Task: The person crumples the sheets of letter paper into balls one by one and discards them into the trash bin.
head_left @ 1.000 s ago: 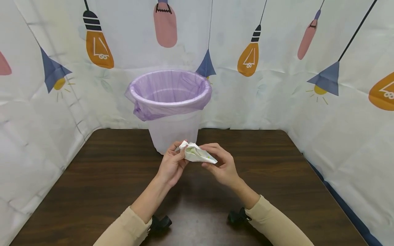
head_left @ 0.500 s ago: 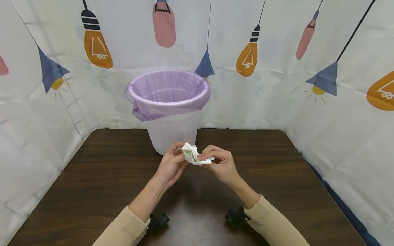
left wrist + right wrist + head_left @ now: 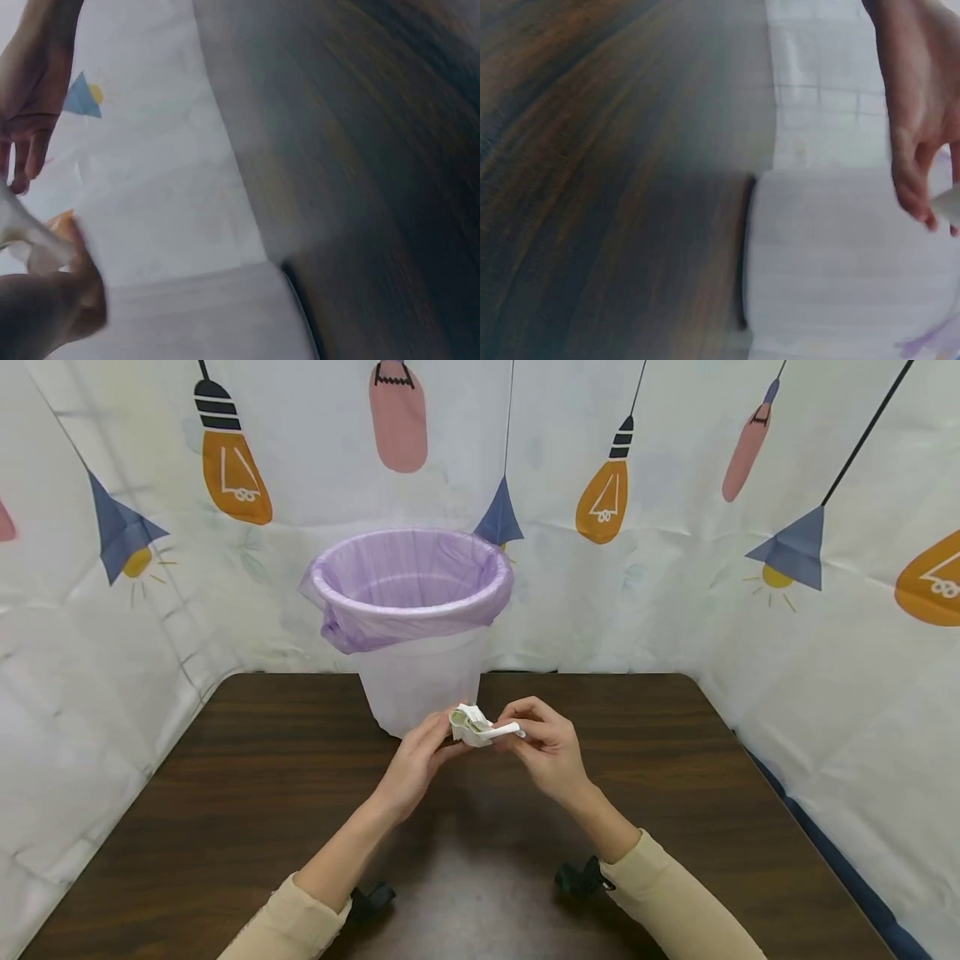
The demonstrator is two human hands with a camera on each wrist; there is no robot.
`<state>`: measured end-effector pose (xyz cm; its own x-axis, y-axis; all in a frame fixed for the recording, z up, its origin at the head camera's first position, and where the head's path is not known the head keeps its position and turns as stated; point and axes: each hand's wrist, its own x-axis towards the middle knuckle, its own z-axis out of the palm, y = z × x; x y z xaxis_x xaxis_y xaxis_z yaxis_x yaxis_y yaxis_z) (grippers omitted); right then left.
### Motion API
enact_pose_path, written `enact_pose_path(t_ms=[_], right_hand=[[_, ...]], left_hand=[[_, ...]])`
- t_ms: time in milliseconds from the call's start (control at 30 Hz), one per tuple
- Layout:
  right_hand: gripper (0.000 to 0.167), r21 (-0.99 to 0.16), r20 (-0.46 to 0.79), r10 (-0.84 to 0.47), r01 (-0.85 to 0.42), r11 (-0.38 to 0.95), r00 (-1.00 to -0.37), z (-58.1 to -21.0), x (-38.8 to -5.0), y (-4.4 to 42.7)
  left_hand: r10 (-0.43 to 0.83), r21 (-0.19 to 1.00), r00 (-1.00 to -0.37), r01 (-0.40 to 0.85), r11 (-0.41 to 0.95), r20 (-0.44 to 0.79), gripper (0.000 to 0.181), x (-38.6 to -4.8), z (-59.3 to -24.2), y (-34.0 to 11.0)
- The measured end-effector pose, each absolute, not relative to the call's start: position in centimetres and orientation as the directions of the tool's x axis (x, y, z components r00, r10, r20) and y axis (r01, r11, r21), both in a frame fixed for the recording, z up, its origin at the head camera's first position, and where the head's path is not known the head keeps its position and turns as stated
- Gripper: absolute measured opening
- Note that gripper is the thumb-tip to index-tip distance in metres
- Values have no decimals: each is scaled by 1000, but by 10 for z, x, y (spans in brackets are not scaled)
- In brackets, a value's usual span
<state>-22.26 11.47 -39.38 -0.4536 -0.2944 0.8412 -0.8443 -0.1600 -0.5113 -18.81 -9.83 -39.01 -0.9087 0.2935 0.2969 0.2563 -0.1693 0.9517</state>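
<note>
A crumpled white piece of paper [image 3: 474,732], pale green on its inner side, is held between both hands over the table. It is bunched at its left end and narrows to a thin folded edge on the right. My left hand [image 3: 411,767] grips the bunched end, thumb below and fingers behind. With thumb and fingertips, my right hand [image 3: 550,750] pinches the thin end. The left wrist view has the paper [image 3: 34,232] at its left border. Only a white tip of the paper [image 3: 948,205] shows in the right wrist view, at the fingertips.
Behind the hands, a white bin [image 3: 420,681] stands at the table's far side, lined with a purple bag [image 3: 408,622] folded over its rim. Dark wood table [image 3: 262,793] lies under the arms. Printed white curtains [image 3: 675,585] hang close around it.
The paper has been folded narrower, and its right part is now a thin strip. My left hand has turned and flattened around its end; the right fingers have shifted from pressing its middle to its right end.
</note>
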Motion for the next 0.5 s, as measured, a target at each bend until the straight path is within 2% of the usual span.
enact_pose_path(t_ms=[67,167,267,367,500], right_hand=[[5,-425,874,-298,-901,-84,-385,-395,-224,115],[16,-291,906,-316,-956,19,-282,-398,-227,114],[17,-236,912,-333,-970,51,-239,-401,-228,114],[13,-273,904,-333,-961,36,-269,-402,-228,112],[22,-413,870,-314,-910,-46,-380,-403,-222,109]], left_hand=[[334,963,-905,228,-146,265,57,-188,-389,-101],[366,974,-906,171,-146,214,61,-188,-387,-104],[373,969,-905,134,-209,206,61,-189,-387,-105],[359,949,-904,129,-288,232,60,-189,-388,-104],[309,912,-900,187,-366,308,64,-189,-390,-102]])
